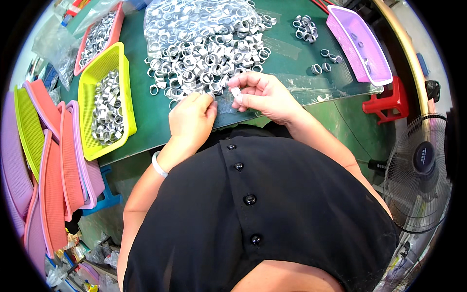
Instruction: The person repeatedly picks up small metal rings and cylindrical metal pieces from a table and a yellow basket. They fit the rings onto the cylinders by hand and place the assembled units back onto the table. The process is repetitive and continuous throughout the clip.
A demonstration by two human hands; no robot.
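In the head view, the right hand [266,95] pinches a metal ring [236,91] beside the heap [209,61]; the left hand [188,119] is curled, its contents hidden. The yellow basket [86,92] is partly filled, but the large heap left suggests much remains undone.

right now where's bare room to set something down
Bare tabletop lies between the lime basket and the left hand, and between the ring pile and the loose rings at right. Top centre is crowded with that pile and a clear bag.
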